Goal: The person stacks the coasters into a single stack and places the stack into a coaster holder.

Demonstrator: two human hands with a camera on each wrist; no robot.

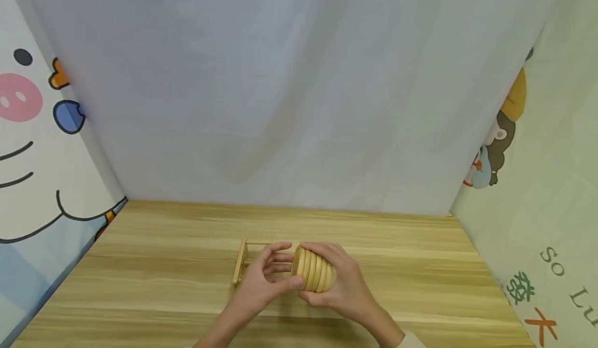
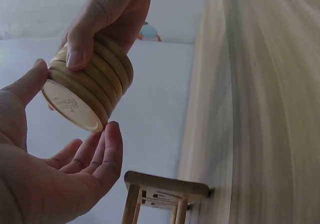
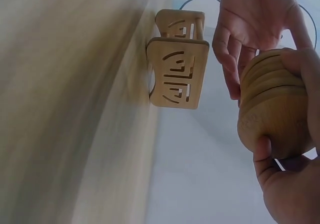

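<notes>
Above the table, a stack of several round wooden coasters (image 1: 312, 269) is held on its side. My right hand (image 1: 348, 280) grips the stack from the right, thumb on one side and fingers over the other. At the left end, my left hand (image 1: 258, 281) holds the end coaster by its rim, with the thumb at one edge and fingertips at the opposite edge. Small dark print marks the pale flat face of that end coaster (image 2: 72, 107) in the left wrist view. Its palm stays apart from the coasters.
Just left of the left hand, a wooden holder (image 1: 240, 262) stands on the wood-grain table (image 1: 163, 265). Its end panels have cut-out patterns, joined by thin rods. A pale curtain (image 1: 280, 104) hangs behind the table, with printed cloths at both sides.
</notes>
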